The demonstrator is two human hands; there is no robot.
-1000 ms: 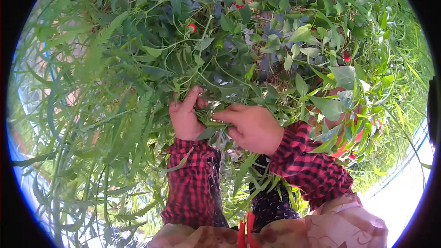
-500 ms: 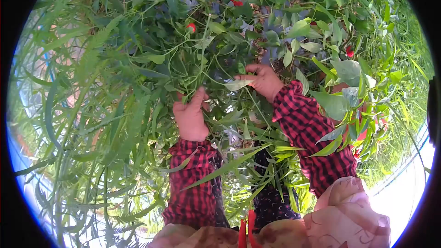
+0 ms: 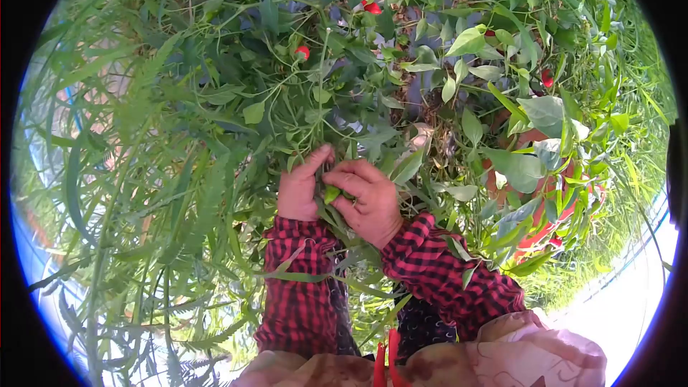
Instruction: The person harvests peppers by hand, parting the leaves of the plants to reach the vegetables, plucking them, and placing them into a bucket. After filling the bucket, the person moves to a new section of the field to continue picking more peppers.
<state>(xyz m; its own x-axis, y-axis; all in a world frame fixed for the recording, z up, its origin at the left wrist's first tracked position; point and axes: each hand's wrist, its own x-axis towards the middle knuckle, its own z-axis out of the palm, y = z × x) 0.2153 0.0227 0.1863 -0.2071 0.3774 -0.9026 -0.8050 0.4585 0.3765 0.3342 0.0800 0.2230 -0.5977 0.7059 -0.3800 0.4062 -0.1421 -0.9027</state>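
Observation:
Both my hands are inside a leafy green chili plant (image 3: 337,93). My left hand (image 3: 299,186) is closed around a bunch of green stems, thumb pointing up. Right beside it, touching, my right hand (image 3: 367,198) pinches a small green pod or leaf (image 3: 331,193) between fingers and thumb. Both sleeves are red-and-black check. Small red chilies hang higher up in the plant, one (image 3: 303,51) above my left hand, another (image 3: 372,8) near the top.
A red container (image 3: 546,204) shows through the leaves at the right. Long thin weeds fill the left side. Two red chilies (image 3: 385,362) lie in patterned cloth at the bottom edge. More red chilies (image 3: 546,77) hang at the upper right.
My right hand came down from higher in the plant and back beside my left hand, now pinching a small green piece. My left hand has stayed on the stems.

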